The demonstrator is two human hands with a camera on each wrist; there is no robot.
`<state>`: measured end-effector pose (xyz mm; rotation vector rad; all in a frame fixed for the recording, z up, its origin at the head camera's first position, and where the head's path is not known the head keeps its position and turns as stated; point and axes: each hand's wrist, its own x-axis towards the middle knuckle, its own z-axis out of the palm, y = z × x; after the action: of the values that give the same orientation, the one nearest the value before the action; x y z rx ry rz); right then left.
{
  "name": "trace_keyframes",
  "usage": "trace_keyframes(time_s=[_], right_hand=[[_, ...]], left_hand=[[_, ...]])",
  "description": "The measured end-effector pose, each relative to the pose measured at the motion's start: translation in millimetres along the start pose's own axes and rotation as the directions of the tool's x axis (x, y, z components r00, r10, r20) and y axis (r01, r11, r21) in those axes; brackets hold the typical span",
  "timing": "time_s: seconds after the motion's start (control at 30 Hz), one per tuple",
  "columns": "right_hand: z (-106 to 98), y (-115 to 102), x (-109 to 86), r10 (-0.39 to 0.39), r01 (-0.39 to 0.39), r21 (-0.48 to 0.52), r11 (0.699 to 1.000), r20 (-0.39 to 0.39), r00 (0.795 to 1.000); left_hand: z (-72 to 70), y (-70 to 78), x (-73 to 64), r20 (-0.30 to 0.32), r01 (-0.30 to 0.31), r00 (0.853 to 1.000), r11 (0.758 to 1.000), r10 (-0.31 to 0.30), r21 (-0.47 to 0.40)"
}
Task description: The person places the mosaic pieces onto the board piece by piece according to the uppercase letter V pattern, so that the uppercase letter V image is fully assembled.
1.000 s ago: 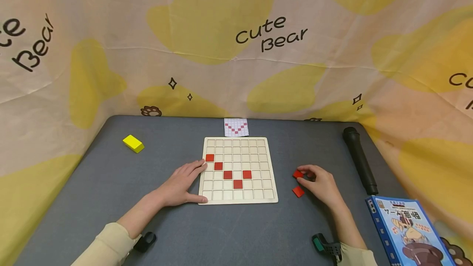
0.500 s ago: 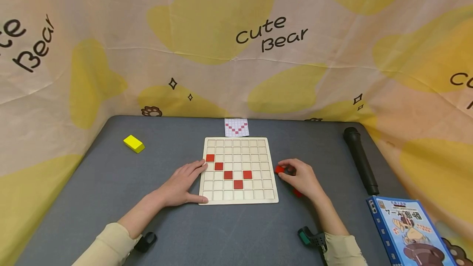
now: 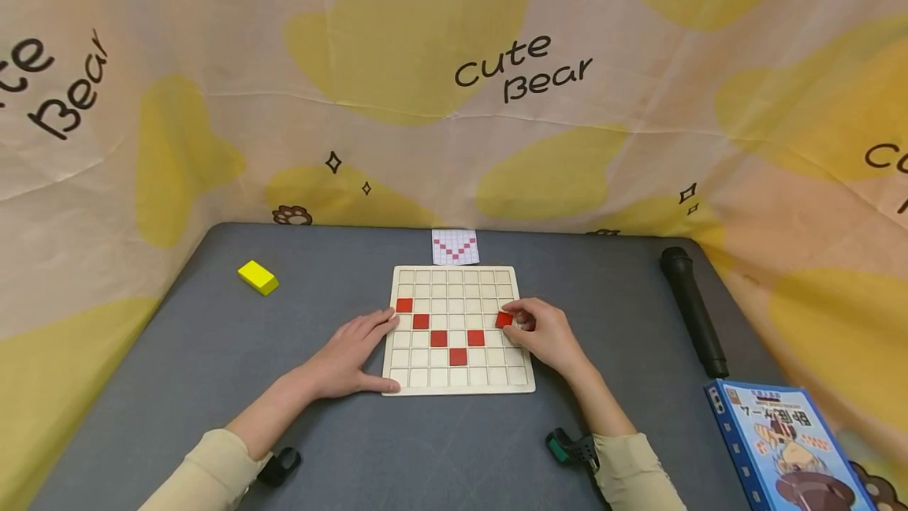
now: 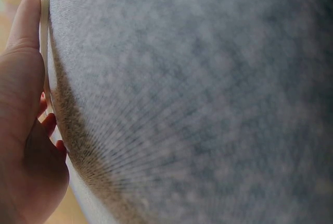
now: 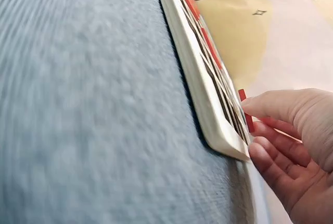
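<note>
A cream grid board lies on the dark grey table, with several red square tiles set in its cells, such as one tile low in the middle. My left hand rests at the board's left edge, fingers straight and thumb at the near corner. Between thumb and fingers my right hand pinches a loose red tile over the right side of the grid. In the right wrist view that tile shows edge-on close over the board.
Behind the board lies a small pattern card with a V of pink squares. A yellow block sits at the back left. To the right are a black microphone and a blue game box.
My right hand has carried the red tile leftward from the table right of the board to over its right columns. The left hand has stayed in place.
</note>
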<state>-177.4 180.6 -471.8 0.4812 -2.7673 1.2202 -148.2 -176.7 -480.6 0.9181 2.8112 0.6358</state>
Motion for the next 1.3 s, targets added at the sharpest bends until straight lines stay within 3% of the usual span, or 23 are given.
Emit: trace_keyframes(time_s=[0.27,0.67,1.03,1.3], right_hand=[[9.3,-2.8,6.8,-0.066,0.066,-0.005,0.998,0.007,0.998],[12.9,-3.2,7.8,-0.088,0.089,-0.012,0.996,0.03,0.996],[9.1,-3.9,3.5,-0.071,0.071,-0.019,0.997,0.036,0.997],[-8.0,-3.9,-4.8,-0.015,0.015,0.001,1.0,0.013,1.0]], left_hand=[[0.6,0.0,-0.4,-0.004,0.0,1.0,1.0,0.0,-0.006],[0.9,-1.6,-0.8,-0.009,-0.014,1.0,1.0,0.014,-0.003],[2.9,-2.6,0.9,-0.011,-0.017,1.0,1.0,0.017,-0.011],[2.1,-2.7,0.9,-0.011,-0.016,1.0,1.0,0.015,-0.015]])
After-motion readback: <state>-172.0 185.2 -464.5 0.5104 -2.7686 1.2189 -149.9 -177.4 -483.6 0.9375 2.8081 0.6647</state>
